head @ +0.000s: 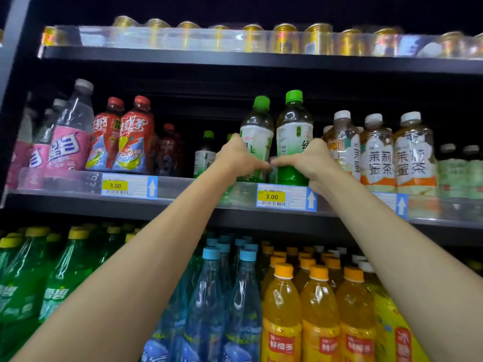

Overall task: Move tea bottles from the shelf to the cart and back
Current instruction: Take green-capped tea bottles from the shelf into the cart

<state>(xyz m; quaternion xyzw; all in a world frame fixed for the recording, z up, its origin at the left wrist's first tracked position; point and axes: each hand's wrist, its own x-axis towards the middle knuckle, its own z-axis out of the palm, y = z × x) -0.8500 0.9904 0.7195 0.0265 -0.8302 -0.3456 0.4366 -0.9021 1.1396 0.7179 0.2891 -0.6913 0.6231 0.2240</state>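
Gripping at mid shelf [78, 203] w/ both hands.
Curling L hand [239, 158] round left green-cap bottle [257, 131], R hand [311, 159] round right bottle [294, 129] (both upright, side by side).

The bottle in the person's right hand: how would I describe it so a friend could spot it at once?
Find the middle shelf, under the row of gold cans. Above its central 3.00 price tag, two green-capped bottles stand in front. The right hand grips the right green tea bottle, the one next to the white-capped jasmine tea bottles.
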